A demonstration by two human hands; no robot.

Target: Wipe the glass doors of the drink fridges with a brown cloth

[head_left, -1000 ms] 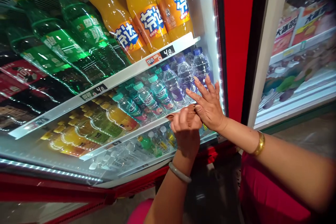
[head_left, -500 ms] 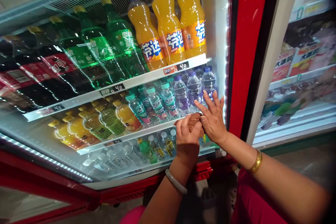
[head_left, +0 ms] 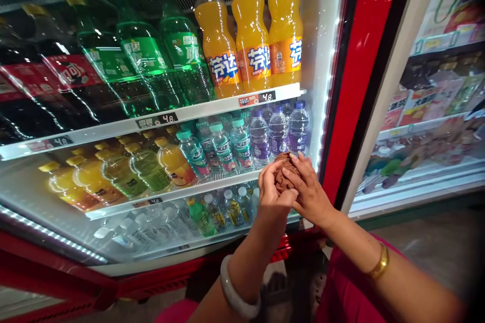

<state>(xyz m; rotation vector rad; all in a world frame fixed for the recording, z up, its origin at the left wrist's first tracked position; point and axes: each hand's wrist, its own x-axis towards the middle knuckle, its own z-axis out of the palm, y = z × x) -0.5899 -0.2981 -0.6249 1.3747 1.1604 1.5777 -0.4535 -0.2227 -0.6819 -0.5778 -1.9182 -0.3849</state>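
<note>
Both hands close round a crumpled brown cloth [head_left: 283, 175] in front of a lit drinks fridge. On its left side my left hand [head_left: 270, 189] curls round it, fingers wrapped. My right hand [head_left: 311, 193] presses on it from the right, with its fingers bent over the folds. Just behind the cloth stand clear bottles with purple caps [head_left: 279, 128]. To their left are teal-capped bottles [head_left: 223, 146] on the same shelf.
Large orange soda bottles [head_left: 252, 35], green bottles [head_left: 185, 55] and dark cola bottles [head_left: 71, 70] fill the upper shelf. Yellow juice bottles [head_left: 172, 161] stand lower left. A red frame [head_left: 366, 50] divides this fridge from another cabinet [head_left: 394, 202] on the right.
My right hand, spread with fingers stretched beside the cloth before, has come in and closed on it. More of the cloth shows now between both hands. The view has shifted slightly.
</note>
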